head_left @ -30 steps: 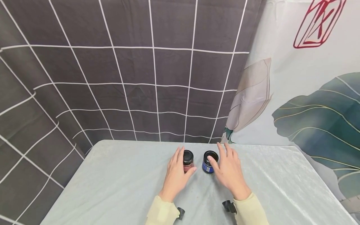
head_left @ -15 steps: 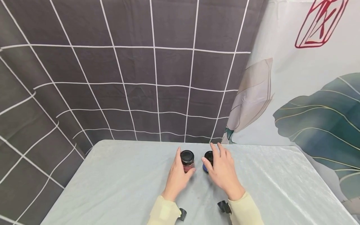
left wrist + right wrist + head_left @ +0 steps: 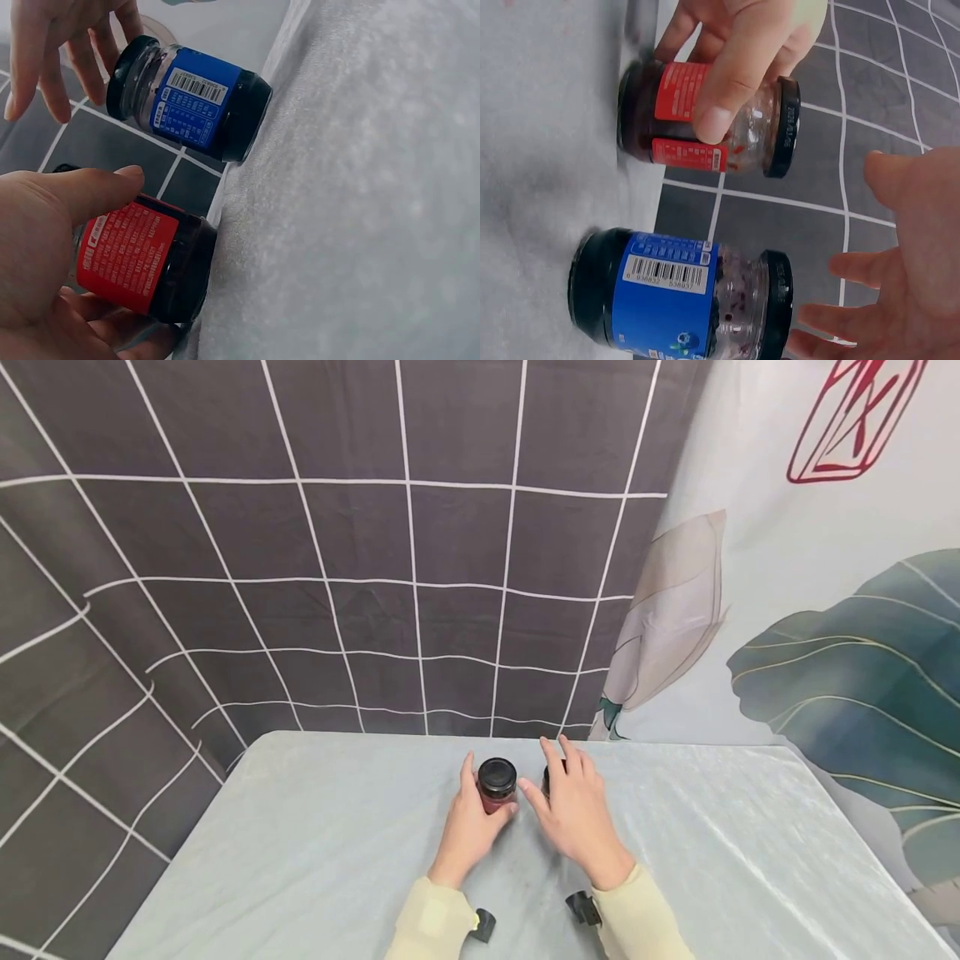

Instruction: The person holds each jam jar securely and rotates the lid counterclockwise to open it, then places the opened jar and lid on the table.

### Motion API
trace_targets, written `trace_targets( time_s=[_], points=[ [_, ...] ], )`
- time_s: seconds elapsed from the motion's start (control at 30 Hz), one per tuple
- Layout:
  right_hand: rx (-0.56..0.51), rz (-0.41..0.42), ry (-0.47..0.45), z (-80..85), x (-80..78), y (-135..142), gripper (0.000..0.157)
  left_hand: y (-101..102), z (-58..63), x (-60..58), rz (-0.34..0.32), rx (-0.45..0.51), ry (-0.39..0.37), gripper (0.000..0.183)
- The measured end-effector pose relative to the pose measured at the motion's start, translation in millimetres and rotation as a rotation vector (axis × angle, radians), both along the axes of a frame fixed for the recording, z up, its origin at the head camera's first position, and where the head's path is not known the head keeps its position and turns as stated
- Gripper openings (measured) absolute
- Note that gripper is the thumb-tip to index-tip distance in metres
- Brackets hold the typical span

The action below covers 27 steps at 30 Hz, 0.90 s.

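Note:
My left hand (image 3: 467,831) holds a small glass jar with a red label (image 3: 131,255) and a black lid, thumb on its near side and fingers behind it. The jar stands upright at the table surface. Beside it on the right stands a similar jar with a blue label (image 3: 666,296), its black lid on and dark bits inside. Above that blue-labelled jar my right hand (image 3: 583,818) hovers with fingers spread, thumb toward the red-labelled jar, and hides most of the blue one in the head view. Nothing is between the right hand's fingers.
A pale grey cloth covers the table (image 3: 300,852), its far edge just beyond the jars. Behind rises a dark curtain with white grid lines (image 3: 360,543). A white hanging with printed leaves (image 3: 862,677) is at right. Both wrists carry small black cameras (image 3: 581,907).
The right hand has moved left across the blue-labelled jar, covering more of it. The left hand now sits lower around the red-labelled jar, leaving its lid fully visible.

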State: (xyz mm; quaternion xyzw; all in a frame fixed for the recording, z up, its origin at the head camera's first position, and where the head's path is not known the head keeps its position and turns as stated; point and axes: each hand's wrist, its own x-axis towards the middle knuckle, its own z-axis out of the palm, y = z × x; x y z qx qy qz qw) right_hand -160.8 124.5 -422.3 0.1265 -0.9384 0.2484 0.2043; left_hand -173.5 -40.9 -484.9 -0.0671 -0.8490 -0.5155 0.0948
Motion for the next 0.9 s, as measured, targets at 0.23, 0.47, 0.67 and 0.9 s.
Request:
trace_targets(
  time_s=[0.23, 0.47, 0.67, 0.9],
  points=[
    [0.001, 0.038, 0.021, 0.2, -3.2, -7, 0.064, 1, -1.4, -0.2, 0.002, -0.023, -0.005, 0.095],
    [0.003, 0.051, 0.018, -2.8, -9.0, -17, 0.062, 1, -3.5, 0.0, 0.005, -0.031, 0.002, 0.091],
    [0.013, 0.063, 0.003, -2.4, -11.5, -25, 0.061, 0, -5.9, -1.6, -0.006, -0.060, 0.013, 0.070],
    [0.029, 0.062, 0.012, -2.9, -14.0, -34, 0.058, -1, -6.9, -1.7, -0.005, -0.088, -0.014, 0.061]
  ],
)
